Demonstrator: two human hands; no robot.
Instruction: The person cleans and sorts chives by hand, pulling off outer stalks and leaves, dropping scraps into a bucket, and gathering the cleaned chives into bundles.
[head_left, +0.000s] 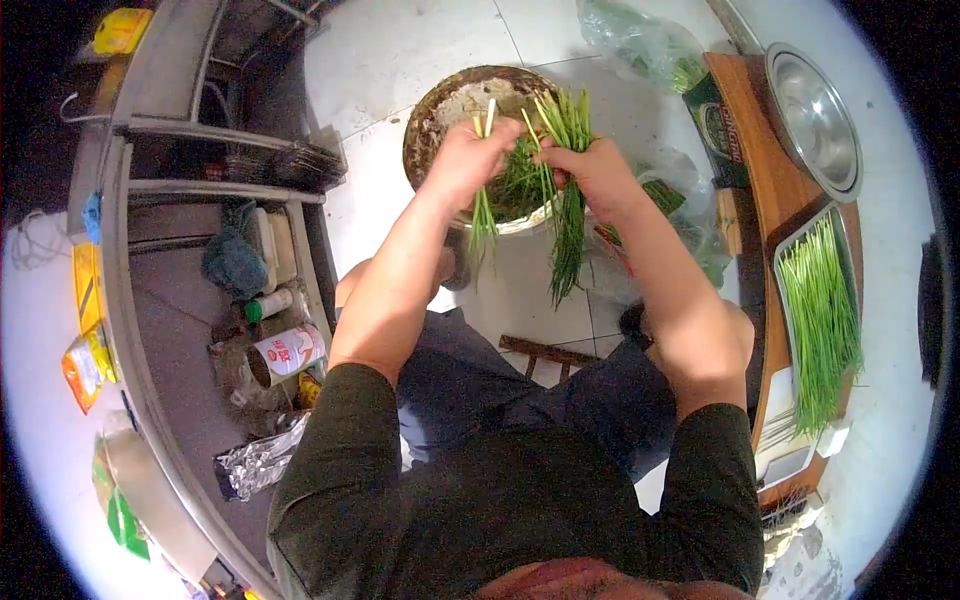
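My left hand [468, 158] is closed around a few garlic chives [483, 222], their pale ends sticking up above the fingers. A thicker bunch of garlic chives [568, 235] hangs from my right hand [597, 175], which grips it near the pale upper ends. Both hands are over the near part of a round, stained bucket [428, 120]. Green scraps [522, 180] lie inside it. Between the hands, thin stalks rise near the right thumb; the fingertips there are partly hidden.
To the right, a metal tray [783, 290] of aligned garlic chives [820, 320] and a steel bowl [815, 120] sit on a wooden surface [745, 95]. Plastic bags [640, 40] lie beyond the bucket. Shelving with a can [290, 353] and foil [262, 460] stands left.
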